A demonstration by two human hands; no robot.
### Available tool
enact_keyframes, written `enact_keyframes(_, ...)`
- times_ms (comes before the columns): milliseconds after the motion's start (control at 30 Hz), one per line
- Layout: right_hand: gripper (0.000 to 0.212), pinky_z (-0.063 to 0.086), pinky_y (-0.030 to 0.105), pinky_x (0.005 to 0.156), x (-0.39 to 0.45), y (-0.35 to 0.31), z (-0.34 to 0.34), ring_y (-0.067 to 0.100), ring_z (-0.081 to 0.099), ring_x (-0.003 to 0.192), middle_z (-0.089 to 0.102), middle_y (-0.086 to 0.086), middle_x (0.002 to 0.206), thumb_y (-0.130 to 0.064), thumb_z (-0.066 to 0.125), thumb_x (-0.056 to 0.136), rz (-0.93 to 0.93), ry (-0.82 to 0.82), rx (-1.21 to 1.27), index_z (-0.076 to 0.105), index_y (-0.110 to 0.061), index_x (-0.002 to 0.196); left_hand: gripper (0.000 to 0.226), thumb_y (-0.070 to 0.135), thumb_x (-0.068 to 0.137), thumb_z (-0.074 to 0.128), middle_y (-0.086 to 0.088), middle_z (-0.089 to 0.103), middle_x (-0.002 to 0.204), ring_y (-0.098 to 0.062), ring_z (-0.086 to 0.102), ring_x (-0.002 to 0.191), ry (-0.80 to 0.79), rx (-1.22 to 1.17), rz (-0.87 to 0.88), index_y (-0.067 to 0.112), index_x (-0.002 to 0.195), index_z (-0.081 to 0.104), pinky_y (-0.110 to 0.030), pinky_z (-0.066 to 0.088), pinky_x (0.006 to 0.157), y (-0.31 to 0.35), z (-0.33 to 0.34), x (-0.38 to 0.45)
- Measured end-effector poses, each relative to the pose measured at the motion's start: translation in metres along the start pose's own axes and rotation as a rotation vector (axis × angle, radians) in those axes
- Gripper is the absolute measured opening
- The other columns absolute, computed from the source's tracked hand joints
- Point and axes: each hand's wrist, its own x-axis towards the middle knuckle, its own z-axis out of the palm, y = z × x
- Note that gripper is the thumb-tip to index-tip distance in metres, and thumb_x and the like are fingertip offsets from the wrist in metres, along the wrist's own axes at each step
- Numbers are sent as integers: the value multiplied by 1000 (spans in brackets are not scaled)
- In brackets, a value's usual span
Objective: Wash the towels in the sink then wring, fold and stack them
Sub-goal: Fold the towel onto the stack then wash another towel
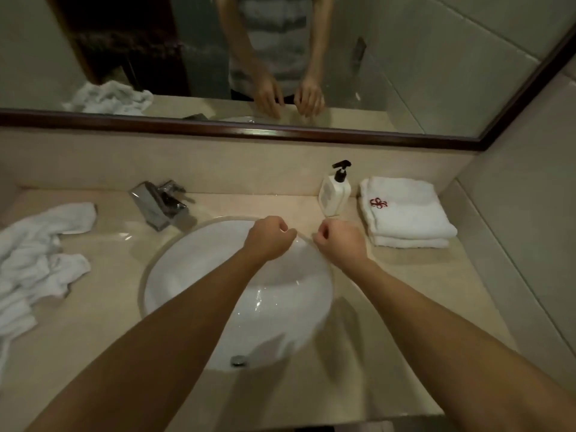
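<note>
Both hands, left hand (268,236) and right hand (338,240), curled empty above sink (174,275); beige counter (405,275), folded towels (405,210) beyond right fingers.

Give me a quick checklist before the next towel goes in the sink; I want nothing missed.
1. Left hand free: ok, curled, holding nothing.
2. Right hand free: ok, likewise.
3. Sink free of towels: ok.
4. Unwashed crumpled towels waiting left of the basin: ok.
5. Folded stack squared up by the soap bottle: ok.
6. Faucet running: cannot tell.
</note>
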Motion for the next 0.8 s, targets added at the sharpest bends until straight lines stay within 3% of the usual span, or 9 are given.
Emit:
enact_keyframes(133,17,54,36,67,-22,-69,19,22,62,72,67,2,76,-23,54,90,-79,-71,14,68,-15,85,27,41,89,61,0,64,94,-21,62,90,19,-12,-66,16,99,65,-31,49,77,-48,-38,-27)
enact_keyframes(267,16,53,32,65,-27,-123,44,21,63,71,68,2,76,-22,56,89,-182,-133,-10,70,-15,85,29,37,91,60,-7,67,93,-26,65,87,53,-15,-134,10,98,67,-38,52,76,-86,-69,-46)
enact_keyframes(367,12,44,29,59,-22,-162,61,22,60,73,62,2,76,-26,61,88,-300,-223,-43,63,-15,82,27,38,90,61,-4,66,93,-22,63,88,125,-9,-207,13,97,68,-34,50,76,-120,-99,-61)
enact_keyframes(467,21,37,27,57,-24,-206,77,21,55,76,55,1,78,-32,64,88,-441,-354,-47,52,-21,75,28,41,89,60,-3,67,95,-23,63,90,205,9,-338,15,97,68,-35,53,82,-159,-141,-80)
enact_keyframes(533,26,42,30,63,-28,-235,88,21,55,80,54,1,81,-31,63,88,-518,-422,-34,47,-24,70,28,45,89,59,0,64,98,-23,62,93,281,39,-423,19,99,66,-35,52,85,-186,-167,-91)
enact_keyframes(700,15,43,29,66,-35,-291,115,23,58,81,59,3,85,-31,63,89,-584,-470,21,56,-20,82,25,45,86,60,1,68,102,-22,63,91,357,123,-513,22,95,65,-34,53,82,-239,-209,-108)
enact_keyframes(800,11,53,35,74,-30,-317,131,24,62,85,64,4,89,-28,61,90,-539,-494,59,61,-18,85,34,40,85,60,-3,69,109,-20,62,84,395,122,-514,19,112,64,-28,50,72,-265,-225,-102)
